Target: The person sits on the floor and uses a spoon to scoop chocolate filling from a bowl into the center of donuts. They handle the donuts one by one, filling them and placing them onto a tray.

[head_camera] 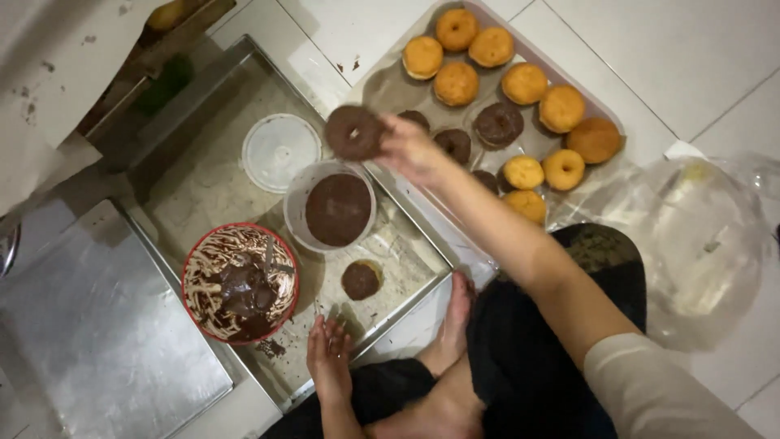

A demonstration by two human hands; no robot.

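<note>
Left hand point(328, 358) rests flat, fingers spread, holding nothing, on the steel tray point(406, 305) rim at six o'clock; a red bowl point(195, 252) sits at its ten o'clock; right hand point(410, 149) pinches a chocolate doughnut point(353, 132) at its nine o'clock, glazed face up, over the white tub point(294, 203); being round, it has no long axis; plain doughnuts point(524, 83) lie at two o'clock.

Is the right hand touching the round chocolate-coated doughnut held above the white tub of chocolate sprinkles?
Touching. The head view shows the right hand pinching the chocolate-coated doughnut by its edge, lifted above the white tub.
</note>
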